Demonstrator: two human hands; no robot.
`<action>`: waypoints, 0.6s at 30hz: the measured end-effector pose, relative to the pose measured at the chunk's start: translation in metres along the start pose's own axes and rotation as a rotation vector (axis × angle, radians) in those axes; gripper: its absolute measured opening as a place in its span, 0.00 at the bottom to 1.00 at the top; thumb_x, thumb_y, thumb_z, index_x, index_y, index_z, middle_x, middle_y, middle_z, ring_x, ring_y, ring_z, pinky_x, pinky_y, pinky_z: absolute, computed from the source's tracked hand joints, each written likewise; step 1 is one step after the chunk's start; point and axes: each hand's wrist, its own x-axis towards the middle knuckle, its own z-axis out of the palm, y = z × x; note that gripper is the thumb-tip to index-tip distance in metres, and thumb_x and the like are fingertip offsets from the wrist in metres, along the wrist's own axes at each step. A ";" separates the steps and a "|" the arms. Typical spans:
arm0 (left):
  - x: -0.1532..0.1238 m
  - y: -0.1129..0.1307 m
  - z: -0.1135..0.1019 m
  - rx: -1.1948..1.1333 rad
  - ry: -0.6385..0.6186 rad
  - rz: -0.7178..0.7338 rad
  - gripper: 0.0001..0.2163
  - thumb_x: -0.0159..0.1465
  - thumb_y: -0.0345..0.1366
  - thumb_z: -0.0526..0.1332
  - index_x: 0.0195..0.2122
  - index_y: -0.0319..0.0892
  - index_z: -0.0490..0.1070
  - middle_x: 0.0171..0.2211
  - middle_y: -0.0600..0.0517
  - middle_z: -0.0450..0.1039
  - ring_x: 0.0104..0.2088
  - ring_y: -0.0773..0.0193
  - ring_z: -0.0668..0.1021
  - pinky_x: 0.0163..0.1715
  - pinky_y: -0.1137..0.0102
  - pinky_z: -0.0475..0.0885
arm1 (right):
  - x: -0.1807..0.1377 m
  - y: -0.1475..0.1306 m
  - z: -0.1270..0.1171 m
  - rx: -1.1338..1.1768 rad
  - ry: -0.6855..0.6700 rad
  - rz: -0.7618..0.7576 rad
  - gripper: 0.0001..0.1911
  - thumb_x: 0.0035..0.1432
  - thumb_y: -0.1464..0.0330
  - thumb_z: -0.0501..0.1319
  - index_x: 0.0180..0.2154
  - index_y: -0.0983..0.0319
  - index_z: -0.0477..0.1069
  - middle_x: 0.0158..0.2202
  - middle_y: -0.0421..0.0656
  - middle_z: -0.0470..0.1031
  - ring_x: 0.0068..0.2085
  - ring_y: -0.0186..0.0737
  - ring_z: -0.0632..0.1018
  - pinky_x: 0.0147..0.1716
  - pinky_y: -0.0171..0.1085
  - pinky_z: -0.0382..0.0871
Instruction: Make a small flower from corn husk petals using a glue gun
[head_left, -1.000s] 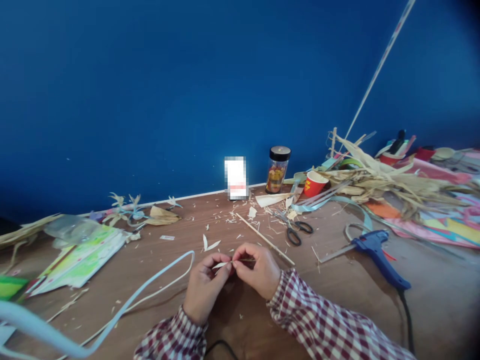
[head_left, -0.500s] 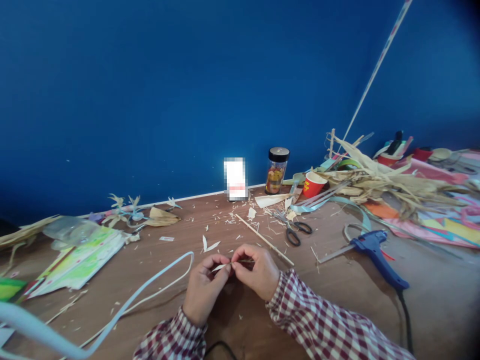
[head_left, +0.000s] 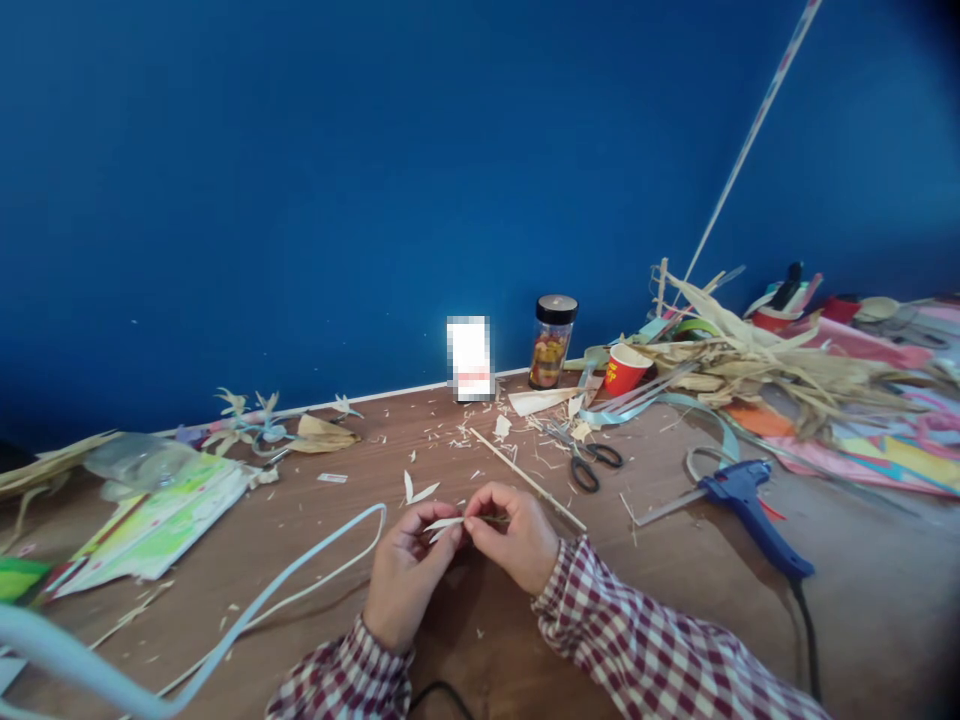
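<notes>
Near the front of the table, my left hand (head_left: pixel 406 572) and my right hand (head_left: pixel 516 540) meet almost fingertip to fingertip. Between them is a small pale pointed leaf piece (head_left: pixel 444 524), which looks like cut corn husk. My right thumb and forefinger pinch its inner end, and a thin stem (head_left: pixel 493 518) shows by those fingers. The left fingers are curled around the piece's other part, with the thumb in front. Two similar pale leaf pieces (head_left: pixel 417 489) lie just beyond my left hand. Past my right hand is a thin stick (head_left: pixel 529 480).
Black-handled scissors (head_left: pixel 586 470) lie among shavings. A blue glue gun (head_left: pixel 742 495) with a cord rests at right. Behind stand a lidded jar (head_left: pixel 550 345), a red paper cup (head_left: pixel 626 370) and piled dry husks (head_left: pixel 750 365). A white bent tube (head_left: pixel 285 590) crosses the left front.
More of the pale leaf piece now shows between my hands, and the left fingertips have drawn slightly back from the right ones. The stem by my right fingers is plainer.
</notes>
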 end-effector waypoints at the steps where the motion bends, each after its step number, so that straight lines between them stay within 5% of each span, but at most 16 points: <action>1: 0.000 0.000 0.000 -0.004 0.000 0.000 0.10 0.51 0.35 0.63 0.35 0.39 0.68 0.30 0.51 0.73 0.30 0.66 0.75 0.32 0.72 0.70 | 0.000 -0.001 0.000 -0.005 0.004 -0.004 0.02 0.49 0.71 0.56 0.27 0.63 0.67 0.24 0.38 0.69 0.27 0.32 0.70 0.26 0.29 0.64; 8: 0.000 0.003 0.001 0.032 0.046 0.039 0.18 0.51 0.35 0.62 0.44 0.42 0.64 0.34 0.51 0.71 0.29 0.66 0.75 0.30 0.71 0.70 | -0.002 -0.003 0.001 -0.029 0.006 -0.011 0.02 0.49 0.72 0.56 0.27 0.62 0.67 0.24 0.38 0.69 0.26 0.32 0.70 0.25 0.29 0.64; 18: -0.001 0.002 0.002 0.063 0.073 0.047 0.17 0.51 0.35 0.62 0.42 0.40 0.65 0.30 0.52 0.71 0.29 0.65 0.74 0.32 0.70 0.70 | -0.002 -0.002 0.002 -0.044 0.014 -0.015 0.02 0.48 0.72 0.56 0.26 0.62 0.67 0.23 0.37 0.68 0.25 0.31 0.69 0.24 0.28 0.63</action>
